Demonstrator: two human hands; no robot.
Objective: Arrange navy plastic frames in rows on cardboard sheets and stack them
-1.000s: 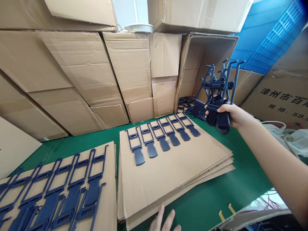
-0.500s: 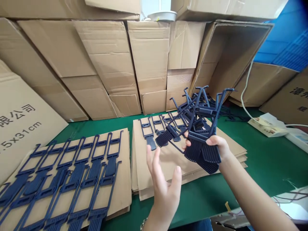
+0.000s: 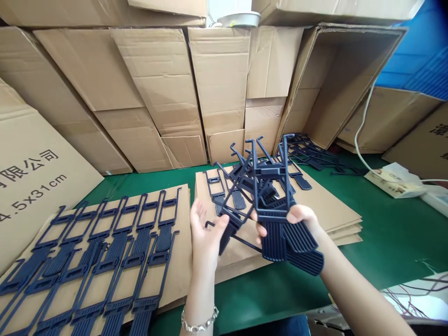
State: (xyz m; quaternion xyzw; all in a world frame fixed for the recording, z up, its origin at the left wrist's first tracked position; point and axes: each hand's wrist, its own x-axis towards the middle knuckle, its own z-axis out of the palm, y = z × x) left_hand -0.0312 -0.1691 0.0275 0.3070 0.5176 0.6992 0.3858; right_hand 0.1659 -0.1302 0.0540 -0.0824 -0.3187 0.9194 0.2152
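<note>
My right hand [image 3: 303, 219] grips a bunch of dark blue plastic frames [image 3: 273, 214] with hooked arms and ribbed, rounded plates, held above a cardboard stack. At the bunch's left side, my left hand [image 3: 208, 231] has its thumb on one tilted frame [image 3: 233, 219]; the fingers behind it are partly hidden. Behind the bunch, a row of similar frames [image 3: 215, 189] lies on the cardboard stack [image 3: 329, 210]. On the left cardboard sheets [image 3: 178, 275], more frames [image 3: 119, 214] lie in two overlapping rows.
Cardboard boxes [image 3: 157, 79] line the back of the green table [image 3: 385, 247]. A loose pile of frames [image 3: 311, 151] lies before an open box [image 3: 346, 70]. A white cable [image 3: 359, 130] hangs near a small white carton [image 3: 392, 179] at right.
The bunch in my right hand has moved left and slightly down. My left hand, previously apart and spread, has moved left and up and now holds one frame of the bunch.
</note>
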